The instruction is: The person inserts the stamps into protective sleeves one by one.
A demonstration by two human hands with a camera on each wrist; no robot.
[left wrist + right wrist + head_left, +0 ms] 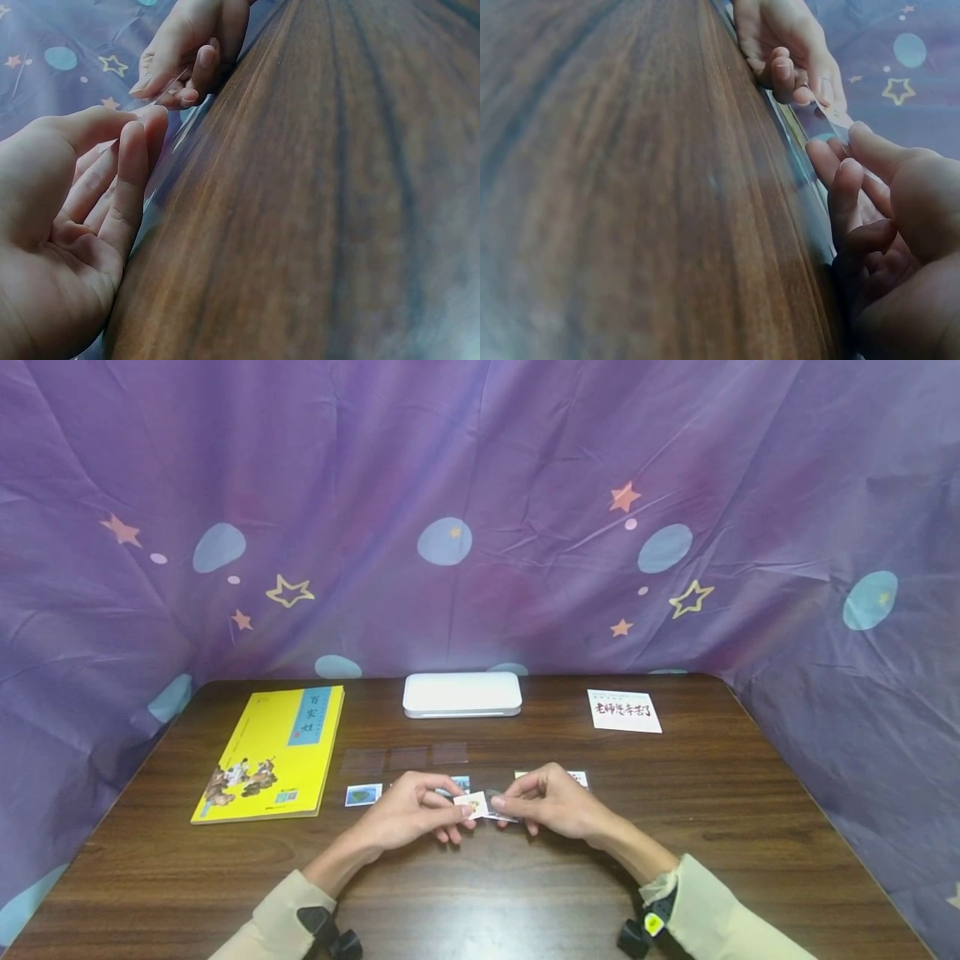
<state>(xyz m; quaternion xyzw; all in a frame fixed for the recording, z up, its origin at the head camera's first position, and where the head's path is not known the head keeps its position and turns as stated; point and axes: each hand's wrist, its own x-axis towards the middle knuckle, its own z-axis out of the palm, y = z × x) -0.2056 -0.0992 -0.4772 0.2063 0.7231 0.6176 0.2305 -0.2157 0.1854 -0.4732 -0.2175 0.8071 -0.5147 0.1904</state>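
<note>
Over the front middle of the table, my left hand point(408, 812) pinches a small white stamp-like card point(472, 804) with a coloured picture, between thumb and fingers. Opposite it, my right hand point(562, 803) pinches a small clear plastic sleeve point(837, 133) by its edge. Card and sleeve meet between the two hands; whether the card's edge is inside the sleeve I cannot tell. A blue-bordered stamp point(363, 795) lies left of the left hand. Another blue picture piece point(459, 782) is partly hidden behind that hand. Behind the right hand lies a partly covered printed card point(578, 778).
Several clear sleeves point(408, 757) lie in a row beyond the hands. A yellow book point(273, 752) is at the left, a white flat box point(462, 695) at the back, and a white card with red writing point(624, 711) at the back right. A purple curtain point(525, 468) hangs behind.
</note>
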